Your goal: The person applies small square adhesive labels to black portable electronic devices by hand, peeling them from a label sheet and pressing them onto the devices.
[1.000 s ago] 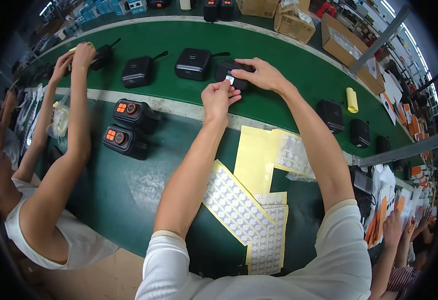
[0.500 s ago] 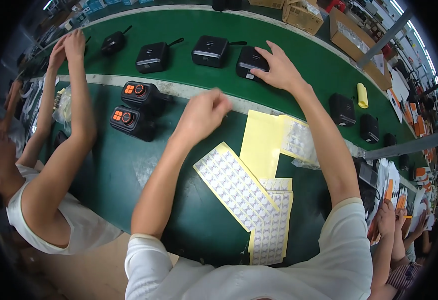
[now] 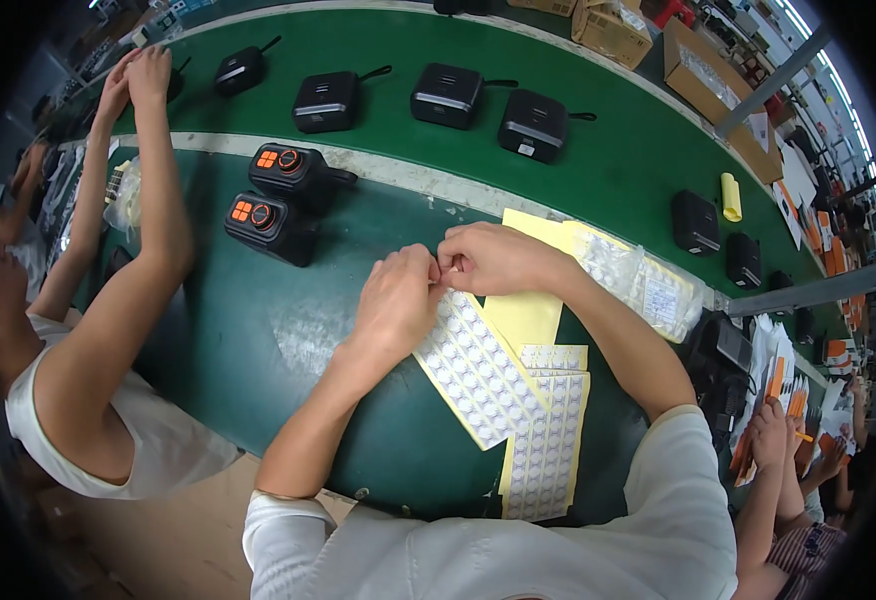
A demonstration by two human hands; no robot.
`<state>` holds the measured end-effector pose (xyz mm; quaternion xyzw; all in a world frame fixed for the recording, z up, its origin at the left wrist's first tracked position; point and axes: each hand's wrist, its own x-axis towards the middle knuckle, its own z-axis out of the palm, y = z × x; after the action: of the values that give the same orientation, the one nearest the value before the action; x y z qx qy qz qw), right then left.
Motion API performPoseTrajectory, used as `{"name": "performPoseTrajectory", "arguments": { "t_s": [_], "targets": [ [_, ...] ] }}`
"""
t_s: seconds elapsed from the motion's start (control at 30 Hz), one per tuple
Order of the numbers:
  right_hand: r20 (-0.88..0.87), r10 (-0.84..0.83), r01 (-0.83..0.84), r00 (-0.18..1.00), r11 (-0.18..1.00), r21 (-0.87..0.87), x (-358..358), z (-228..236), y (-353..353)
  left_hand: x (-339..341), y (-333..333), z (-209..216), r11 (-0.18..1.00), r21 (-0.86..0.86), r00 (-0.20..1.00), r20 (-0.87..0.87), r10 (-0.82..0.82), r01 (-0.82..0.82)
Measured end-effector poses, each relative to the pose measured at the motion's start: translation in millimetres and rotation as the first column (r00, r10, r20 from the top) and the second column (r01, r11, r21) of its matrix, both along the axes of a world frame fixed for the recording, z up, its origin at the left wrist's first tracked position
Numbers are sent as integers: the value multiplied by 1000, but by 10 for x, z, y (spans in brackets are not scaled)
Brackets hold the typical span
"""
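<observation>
My left hand (image 3: 398,302) is closed at the upper end of a sticker sheet (image 3: 478,365), a long strip covered with rows of small round white labels. Right beside it, the fingers of my right hand (image 3: 498,257) are pinched together, their tips meeting those of the left. Whatever sits between the right fingertips is hidden. More label sheets (image 3: 545,450) lie under the lower end of this one, and a plain yellow sheet (image 3: 523,320) lies beneath my right wrist. Beyond my hands, a black box-shaped device (image 3: 533,125) with a strap stands on the green belt.
Several similar black devices (image 3: 446,95) stand along the belt (image 3: 618,150). Two black devices with orange buttons (image 3: 268,225) stand at the left of my table. A clear plastic bag (image 3: 658,295) lies at right. A co-worker's arms (image 3: 163,190) reach across on the left.
My right hand has let go of the black device on the belt and come back to the sticker sheet. My left hand has lowered onto the sheet's upper end. The belt devices have shifted right.
</observation>
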<state>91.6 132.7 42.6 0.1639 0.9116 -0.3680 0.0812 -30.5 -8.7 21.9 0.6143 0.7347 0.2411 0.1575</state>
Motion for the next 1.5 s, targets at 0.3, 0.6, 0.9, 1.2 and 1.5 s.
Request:
{"name": "performPoseTrajectory", "arguments": {
  "t_s": [0.3, 0.6, 0.9, 1.2, 1.5],
  "targets": [
    [16, -220, 189, 975, 800, -570, 48, -70, 116, -147, -26, 73, 993, 98, 867, 486, -107, 67],
    [61, -205, 211, 977, 871, -444, 47, -24, 192, -182, 8, -4, 916, 364, 975, 76, -207, 166],
    [-337, -357, 229, 871, 903, -363, 37, 24, 19, -193, 210, -23, 936, 297, 741, 669, -62, -191],
    [-311, -549, 348, 776, 784, -514, -18, -53, 124, -152, 437, 5, 935, 47, 347, 934, 83, -351],
    [-320, -550, 522, 771, 835, -176, -9, 77, 523, -142, 911, -104, 930, 70, 321, 946, 53, -361]
  ]
}}
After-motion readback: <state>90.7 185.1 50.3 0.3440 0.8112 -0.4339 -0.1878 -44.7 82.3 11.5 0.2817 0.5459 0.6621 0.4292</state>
